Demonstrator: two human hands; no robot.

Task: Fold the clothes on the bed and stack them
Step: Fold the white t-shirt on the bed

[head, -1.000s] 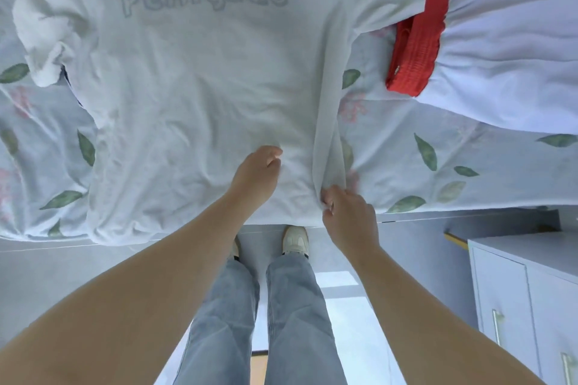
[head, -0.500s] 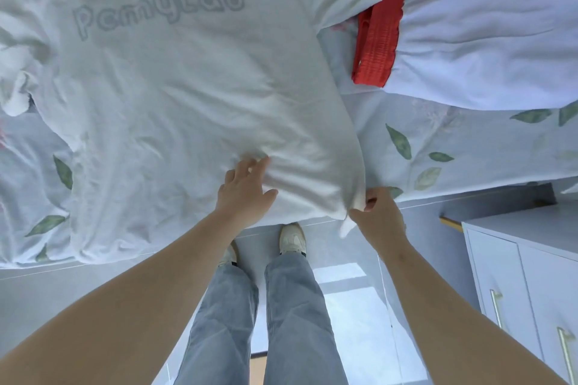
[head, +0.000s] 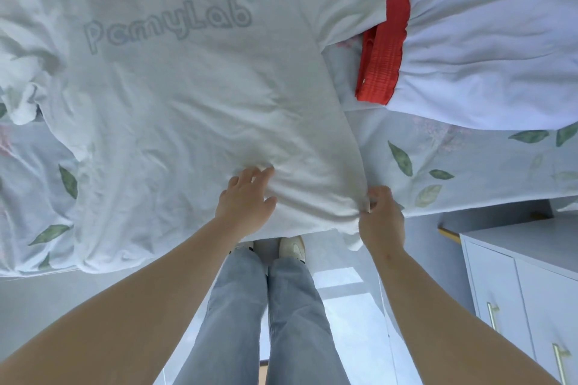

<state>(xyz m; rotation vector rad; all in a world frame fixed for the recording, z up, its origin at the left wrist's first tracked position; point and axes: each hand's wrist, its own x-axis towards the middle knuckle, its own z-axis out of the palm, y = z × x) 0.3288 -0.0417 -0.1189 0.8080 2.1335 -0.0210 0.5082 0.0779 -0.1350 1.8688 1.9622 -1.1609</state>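
Head view — white T-shirt [head: 187,87] pressed flat at frame centre by left hand [head: 245,201], fingers extended — hem corner pinched by right hand [head: 380,216].

Mostly soft matt cloth from where I sit.
I see the white cloth T-shirt [head: 187,94] creased, the leaf-printed cloth bedsheet [head: 463,166] smoother, the red knit waistband [head: 383,53] ribbed, the pale grey cabinet [head: 497,278] satin-smooth with shiny metal bar handles [head: 493,316].
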